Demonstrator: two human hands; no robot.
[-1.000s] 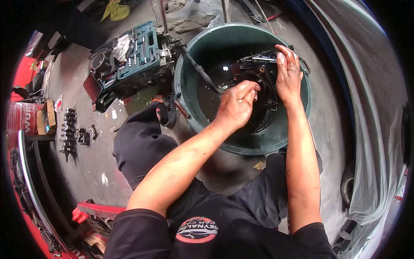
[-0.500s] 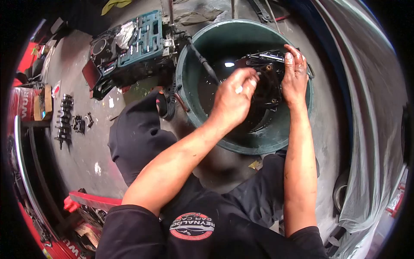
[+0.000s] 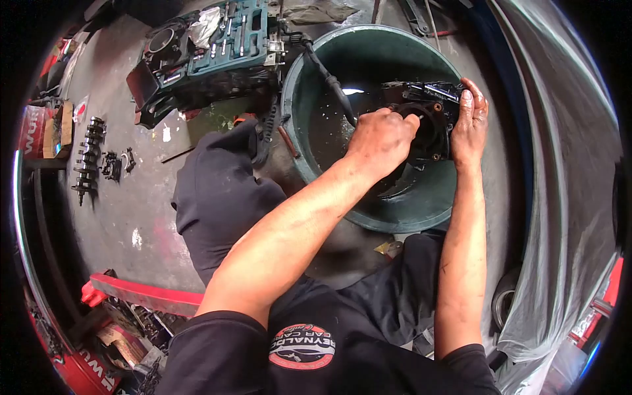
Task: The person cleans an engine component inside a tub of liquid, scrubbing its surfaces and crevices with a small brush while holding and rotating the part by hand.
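A dark, oily metal part [image 3: 431,131] with bolt holes is held tilted over a green tub [image 3: 395,226] with dark liquid in it. My right hand [image 3: 469,128] grips the part's right edge, its thumb and fingers smeared with grease. Over the left side of the part, my left hand [image 3: 383,141] is closed, knuckles up; whatever its fingers pinch is too small to make out. A black hose [image 3: 329,79] comes over the tub's left rim and runs down beside my left hand.
An open teal socket case [image 3: 230,46] rests on an engine block [image 3: 230,85] left of the tub. A crankshaft [image 3: 87,158] and small metal parts [image 3: 118,164] lie on the floor at far left. Red metal bar [image 3: 145,291] lower left; plastic sheeting [image 3: 559,230] hangs right.
My left hand has come down from its raised position onto the part, its fingers more closed. My right hand keeps its grip. The whole view has shifted slightly.
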